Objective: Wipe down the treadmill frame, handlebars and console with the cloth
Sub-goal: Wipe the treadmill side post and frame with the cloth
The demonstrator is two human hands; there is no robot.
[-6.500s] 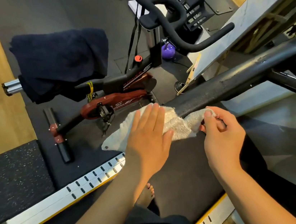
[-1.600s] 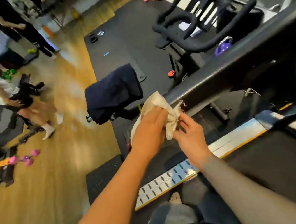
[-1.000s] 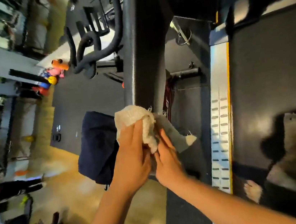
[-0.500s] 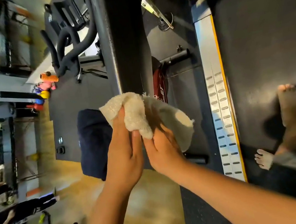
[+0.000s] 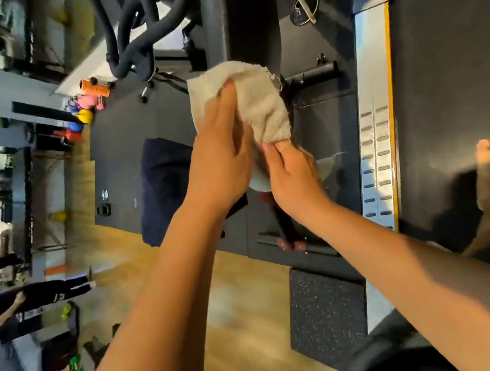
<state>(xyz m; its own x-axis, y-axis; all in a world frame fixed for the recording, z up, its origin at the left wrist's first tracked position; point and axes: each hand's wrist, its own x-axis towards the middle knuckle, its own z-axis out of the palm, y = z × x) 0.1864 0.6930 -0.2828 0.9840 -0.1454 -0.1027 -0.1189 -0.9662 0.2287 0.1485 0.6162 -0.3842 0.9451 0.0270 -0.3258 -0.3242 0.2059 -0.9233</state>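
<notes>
Against the smooth black handlebar, both hands bunch a nubby beige cloth.

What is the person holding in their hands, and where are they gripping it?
A beige cloth. The left hand lies flat over its left side, pressing it on the dark treadmill bar; the right hand pinches its lower edge.

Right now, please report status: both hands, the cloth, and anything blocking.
Left hand and right hand both gripping the beige terry cloth. Cloth pressed on the black treadmill handlebar. Nothing blocking the bar.
</notes>
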